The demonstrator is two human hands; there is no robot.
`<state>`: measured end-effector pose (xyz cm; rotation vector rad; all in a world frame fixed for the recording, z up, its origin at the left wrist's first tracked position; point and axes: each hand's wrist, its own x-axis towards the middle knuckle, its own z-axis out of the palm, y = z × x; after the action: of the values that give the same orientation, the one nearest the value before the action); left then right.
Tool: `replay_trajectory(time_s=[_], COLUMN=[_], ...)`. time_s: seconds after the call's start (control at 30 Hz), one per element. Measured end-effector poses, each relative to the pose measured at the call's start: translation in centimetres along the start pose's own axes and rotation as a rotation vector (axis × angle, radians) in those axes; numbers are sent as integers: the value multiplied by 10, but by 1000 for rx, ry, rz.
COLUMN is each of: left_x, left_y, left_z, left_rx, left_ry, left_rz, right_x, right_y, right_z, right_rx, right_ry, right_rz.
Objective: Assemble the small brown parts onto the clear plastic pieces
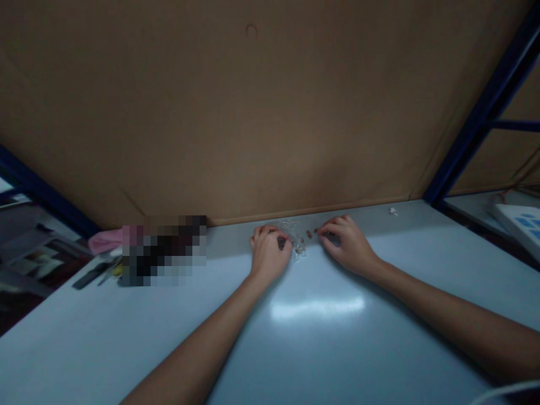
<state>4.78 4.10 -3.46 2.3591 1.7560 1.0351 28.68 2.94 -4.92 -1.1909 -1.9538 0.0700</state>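
Near the back of the table, my left hand (pixel 270 250) rests with its fingers curled and the thumb close to the index finger. What it pinches, if anything, is too small to make out. Crumpled clear plastic (pixel 289 226) lies against its fingertips. To the right, my right hand (pixel 348 244) has thumb and index finger closed at a small reddish-brown piece (pixel 316 230). Between the hands lie another small brown piece (pixel 309 234) and a little cluster of clear and brown bits (pixel 300 247), too small to name.
A brown board (pixel 270 112) rises behind the pale table (pixel 320 354), between blue metal posts (pixel 468 118). At left are a pink cloth (pixel 105 241), a dark flat object (pixel 90 275) and a blurred-out area. A small white scrap (pixel 393 211) lies at back right.
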Motion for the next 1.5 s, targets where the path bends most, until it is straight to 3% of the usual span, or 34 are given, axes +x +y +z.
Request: replay_trajectory(time_s=[0.2, 0.8, 1.07, 1.33, 1.5], left_x=[0, 0, -1, -9, -16], left_y=[-2, -4, 2, 24, 32], left_z=[3, 4, -3, -13, -15], left_rx=[6, 11, -42, -198, -223], left_ry=[10, 3, 102, 206, 196], left_rz=[36, 13, 59, 276, 424], right_x=[-1, 0, 2, 3, 4], right_y=[8, 18, 18, 16, 17], right_z=[1, 3, -2, -8, -10], right_rx=[-181, -212, -210, -246, -254], right_ry=[-4, -6, -33, -127, -136], right_rz=[23, 60, 157, 321, 353])
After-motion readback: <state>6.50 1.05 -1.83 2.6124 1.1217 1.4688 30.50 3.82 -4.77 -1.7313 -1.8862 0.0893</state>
